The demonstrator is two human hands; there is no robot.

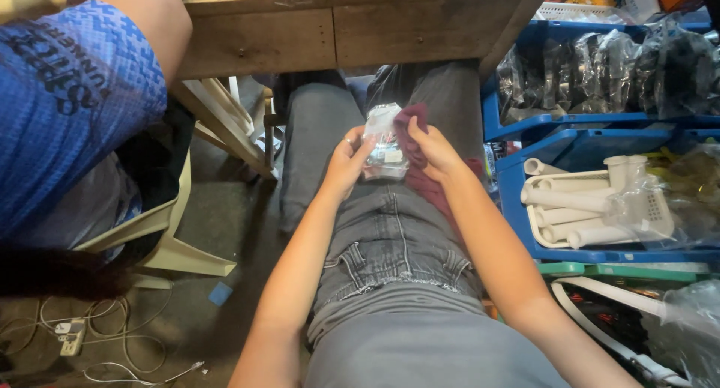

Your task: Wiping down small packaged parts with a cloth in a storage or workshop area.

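My left hand pinches the clear packet; my right hand, at 3 o'clock, grips the maroon cloth. That slick wrap could slide off my lap.

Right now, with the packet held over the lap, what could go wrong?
1. The clear plastic packet is pinched only at its edges by the left hand and right hand, so it might slip onto the dirty floor.
2. The maroon cloth lies loose on the lap and could slide off.
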